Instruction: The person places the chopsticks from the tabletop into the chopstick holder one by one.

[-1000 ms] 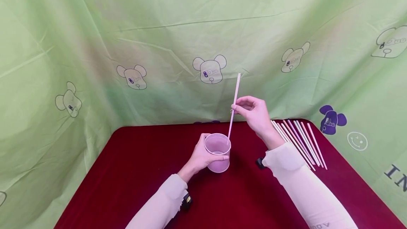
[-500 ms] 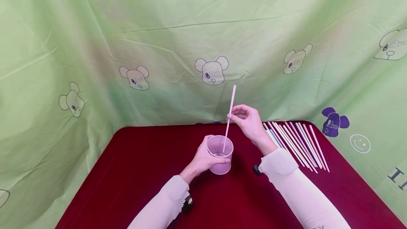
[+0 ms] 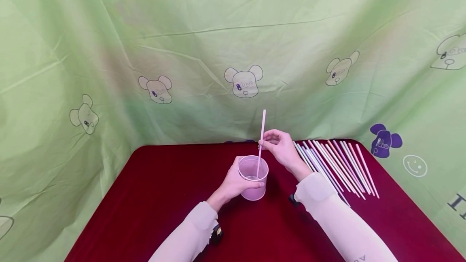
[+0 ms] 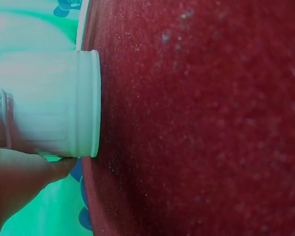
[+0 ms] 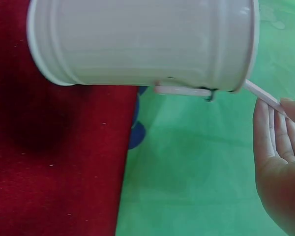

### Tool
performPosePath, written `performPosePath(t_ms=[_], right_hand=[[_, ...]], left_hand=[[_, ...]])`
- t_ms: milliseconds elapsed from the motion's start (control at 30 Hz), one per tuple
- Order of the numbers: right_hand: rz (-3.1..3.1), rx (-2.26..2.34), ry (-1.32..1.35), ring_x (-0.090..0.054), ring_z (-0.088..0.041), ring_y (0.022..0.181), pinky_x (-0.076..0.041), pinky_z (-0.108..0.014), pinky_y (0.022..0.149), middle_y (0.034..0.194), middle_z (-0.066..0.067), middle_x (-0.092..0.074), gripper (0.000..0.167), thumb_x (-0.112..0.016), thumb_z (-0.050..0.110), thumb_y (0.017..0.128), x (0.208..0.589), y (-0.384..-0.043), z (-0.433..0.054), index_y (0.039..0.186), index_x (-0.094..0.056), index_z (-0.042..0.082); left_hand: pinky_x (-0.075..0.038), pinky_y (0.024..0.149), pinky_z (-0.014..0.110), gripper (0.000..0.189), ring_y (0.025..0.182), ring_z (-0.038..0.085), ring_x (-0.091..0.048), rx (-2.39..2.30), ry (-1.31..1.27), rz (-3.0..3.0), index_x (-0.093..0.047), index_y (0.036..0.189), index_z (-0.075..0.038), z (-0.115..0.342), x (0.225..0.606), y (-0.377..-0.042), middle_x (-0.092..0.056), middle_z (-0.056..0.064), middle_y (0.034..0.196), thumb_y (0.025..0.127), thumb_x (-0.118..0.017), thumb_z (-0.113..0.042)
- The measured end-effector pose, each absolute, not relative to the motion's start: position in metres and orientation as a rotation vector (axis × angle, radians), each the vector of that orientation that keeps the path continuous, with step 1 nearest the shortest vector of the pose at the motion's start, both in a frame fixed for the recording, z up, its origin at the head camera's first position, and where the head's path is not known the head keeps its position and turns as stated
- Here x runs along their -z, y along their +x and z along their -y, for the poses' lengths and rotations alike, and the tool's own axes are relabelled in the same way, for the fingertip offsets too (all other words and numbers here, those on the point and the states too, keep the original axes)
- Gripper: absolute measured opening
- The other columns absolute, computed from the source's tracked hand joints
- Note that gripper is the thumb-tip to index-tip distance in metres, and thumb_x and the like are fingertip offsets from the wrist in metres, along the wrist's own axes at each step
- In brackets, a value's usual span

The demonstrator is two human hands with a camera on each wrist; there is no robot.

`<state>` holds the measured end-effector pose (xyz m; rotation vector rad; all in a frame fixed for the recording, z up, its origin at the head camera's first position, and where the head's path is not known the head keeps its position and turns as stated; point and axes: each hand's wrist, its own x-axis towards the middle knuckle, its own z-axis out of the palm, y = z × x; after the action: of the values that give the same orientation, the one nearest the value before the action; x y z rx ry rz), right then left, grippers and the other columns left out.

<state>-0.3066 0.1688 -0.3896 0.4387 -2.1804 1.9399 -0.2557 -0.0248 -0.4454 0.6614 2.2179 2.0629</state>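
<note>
A small pale pink pail [image 3: 253, 194] stands upright at the middle of the table, its mouth facing up. My left hand [image 3: 234, 180] grips it from the left, thumb across the near side under the rim. In the left wrist view the pail [image 4: 49, 103] lies sideways in the picture, with a wire loop on its wall. Above the pail, my right hand [image 3: 282, 148] pinches a thin pale pink straw [image 3: 263, 126] between thumb and fingers. The straw's lower end is inside the pail, and its top rises above the hand. The right wrist view shows the straw [image 5: 263, 94] passing over the rim.
Several straws [image 3: 336, 167] in white, pink, purple and grey-blue lie side by side on the right of the dark red tablecloth [image 3: 164, 197]. A green printed curtain [image 3: 189, 72] hangs behind the table and at both sides.
The right hand has come down and a little left, lowering the straw from the pail's rim deeper inside. The left hand still holds the pail in place.
</note>
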Motion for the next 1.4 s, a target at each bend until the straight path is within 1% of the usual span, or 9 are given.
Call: performPosePath(t_ms=[100, 167, 300, 400, 567, 800, 1033, 1267, 1400], right_hand=[[2.196, -1.932, 0.421, -0.071, -0.013, 0.075, -0.062, -0.032, 0.075, 0.095, -0.029, -0.068, 0.021, -0.071, -0.009, 0.09, 0.395, -0.307, -0.17, 0.106, -0.061, -0.016], [2.203, -1.932, 0.419, -0.071, -0.013, 0.075, -0.062, -0.034, 0.075, 0.094, -0.028, -0.069, 0.021, -0.071, -0.01, 0.09, 0.398, -0.307, -0.171, 0.107, -0.061, -0.017], [2.195, -1.964, 0.434, -0.072, -0.014, 0.074, -0.062, -0.041, 0.078, 0.097, -0.031, -0.069, 0.019, -0.07, -0.01, 0.089, 0.402, -0.308, -0.172, 0.107, -0.062, -0.015], [2.204, -1.958, 0.428, -0.073, -0.014, 0.075, -0.061, -0.044, 0.08, 0.098, -0.031, -0.069, 0.019, -0.071, -0.009, 0.089, 0.404, -0.308, -0.172, 0.106, -0.064, -0.013], [2.255, -1.89, 0.426, -0.073, -0.014, 0.08, -0.061, -0.035, 0.079, 0.097, -0.026, -0.072, 0.02, -0.075, -0.004, 0.089, 0.409, -0.306, -0.173, 0.106, -0.066, -0.01], [2.306, -1.767, 0.456, -0.069, -0.013, 0.082, -0.055, -0.021, 0.077, 0.092, -0.02, -0.073, 0.019, -0.078, -0.001, 0.087, 0.417, -0.304, -0.171, 0.101, -0.068, -0.008], [2.31, -1.793, 0.487, -0.068, -0.015, 0.084, -0.057, -0.022, 0.078, 0.093, -0.021, -0.072, 0.016, -0.075, -0.006, 0.087, 0.423, -0.303, -0.168, 0.1, -0.068, -0.009], [2.328, -1.793, 0.462, -0.067, -0.018, 0.085, -0.056, -0.02, 0.078, 0.093, -0.021, -0.071, 0.017, -0.076, -0.004, 0.086, 0.428, -0.301, -0.168, 0.101, -0.068, -0.009], [2.331, -1.793, 0.472, -0.066, -0.02, 0.086, -0.055, -0.02, 0.077, 0.094, -0.023, -0.071, 0.018, -0.077, -0.004, 0.086, 0.426, -0.299, -0.166, 0.101, -0.068, -0.009]], left_hand=[[-0.04, 0.106, 0.065, 0.085, 0.12, 0.05, -0.055, -2.063, 0.674, -2.21, -0.043, 0.137, 0.007, 0.024, 0.441, -0.252, -0.057, 0.029, 0.131, 0.067, -0.091, 0.002], [-0.04, 0.106, 0.065, 0.085, 0.12, 0.05, -0.055, -2.056, 0.678, -2.211, -0.043, 0.137, 0.006, 0.024, 0.441, -0.252, -0.057, 0.028, 0.131, 0.067, -0.091, 0.003], [-0.04, 0.106, 0.066, 0.085, 0.12, 0.05, -0.055, -2.05, 0.675, -2.214, -0.043, 0.137, 0.006, 0.023, 0.439, -0.252, -0.057, 0.028, 0.131, 0.067, -0.09, 0.004], [-0.04, 0.106, 0.066, 0.085, 0.12, 0.05, -0.055, -2.047, 0.672, -2.216, -0.043, 0.138, 0.005, 0.023, 0.438, -0.252, -0.056, 0.029, 0.131, 0.067, -0.09, 0.004], [-0.039, 0.107, 0.065, 0.085, 0.121, 0.05, -0.054, -2.048, 0.676, -2.21, -0.042, 0.138, 0.006, 0.022, 0.436, -0.251, -0.055, 0.029, 0.133, 0.068, -0.089, 0.005], [-0.04, 0.106, 0.065, 0.084, 0.121, 0.048, -0.054, -2.042, 0.681, -2.221, -0.041, 0.138, 0.006, 0.022, 0.437, -0.252, -0.054, 0.028, 0.133, 0.069, -0.09, 0.002], [-0.04, 0.106, 0.065, 0.085, 0.121, 0.049, -0.053, -2.053, 0.693, -2.207, -0.041, 0.138, 0.006, 0.022, 0.439, -0.253, -0.054, 0.028, 0.134, 0.069, -0.089, 0.002], [-0.039, 0.106, 0.066, 0.085, 0.121, 0.051, -0.053, -2.047, 0.684, -2.202, -0.04, 0.139, 0.006, 0.024, 0.441, -0.254, -0.052, 0.029, 0.135, 0.069, -0.089, 0.003], [-0.038, 0.107, 0.066, 0.088, 0.123, 0.051, -0.052, -2.041, 0.676, -2.196, -0.039, 0.14, 0.005, 0.024, 0.453, -0.263, -0.052, 0.029, 0.137, 0.068, -0.089, 0.005]])
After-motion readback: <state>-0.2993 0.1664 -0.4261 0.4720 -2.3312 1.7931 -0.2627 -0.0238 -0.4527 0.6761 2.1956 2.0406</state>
